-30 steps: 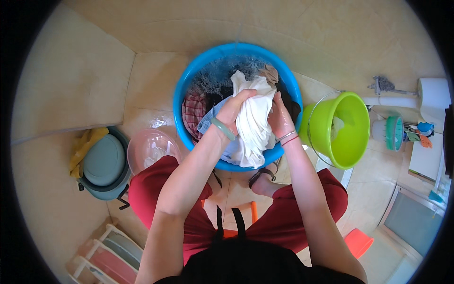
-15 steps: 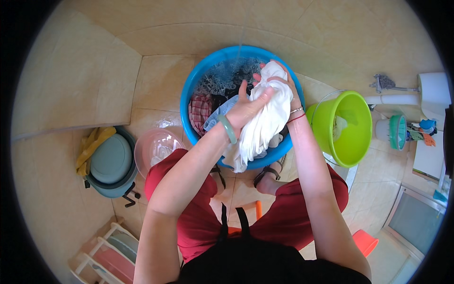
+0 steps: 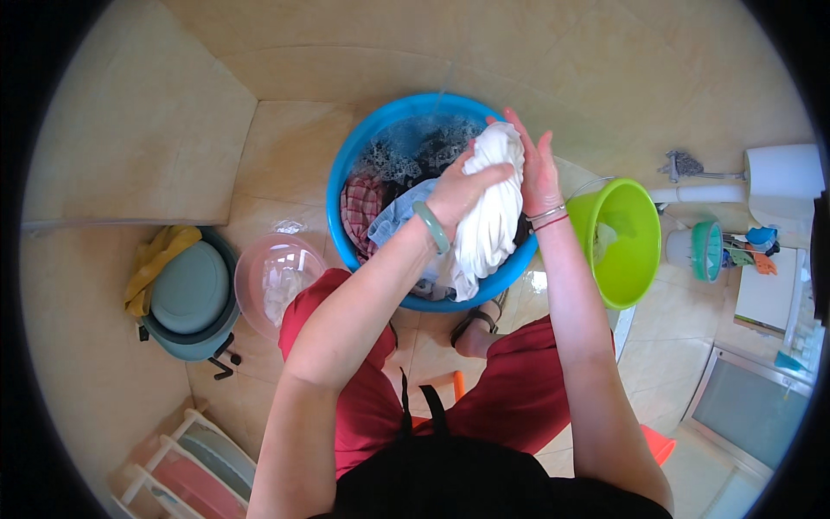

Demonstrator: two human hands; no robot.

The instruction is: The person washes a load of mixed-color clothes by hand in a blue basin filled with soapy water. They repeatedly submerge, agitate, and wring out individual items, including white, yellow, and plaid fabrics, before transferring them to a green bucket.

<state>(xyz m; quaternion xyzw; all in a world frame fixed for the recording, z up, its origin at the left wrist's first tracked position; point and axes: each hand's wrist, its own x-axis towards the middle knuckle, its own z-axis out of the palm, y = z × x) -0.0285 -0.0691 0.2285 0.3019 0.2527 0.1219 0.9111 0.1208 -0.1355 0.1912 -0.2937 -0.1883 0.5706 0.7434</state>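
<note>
A bunched white cloth (image 3: 487, 225) hangs in folds over the right side of a blue basin (image 3: 340, 216). My left hand (image 3: 467, 189), with a green bangle on its wrist, is closed round the upper part of the cloth. Against the cloth's right side is my right hand (image 3: 538, 169), its fingers stretched out and its thumb apart. Soapy water with dark cloth fills the far part of the basin. At its left lie a red checked cloth (image 3: 359, 208) and a light blue cloth (image 3: 402, 212), partly covered by my left forearm.
A lime green bucket (image 3: 638, 246) stands right of the basin. To the left are a pink translucent basin (image 3: 251, 281) and a grey-blue tub (image 3: 192, 290) with a yellow cloth (image 3: 156, 264) on it. A white rack (image 3: 173, 458) sits at lower left. Tiled walls close off the far side.
My right hand has opened out from around the cloth, fingers now stretched at its right side. My left hand has shifted slightly right and still grips the cloth. The view has moved a little.
</note>
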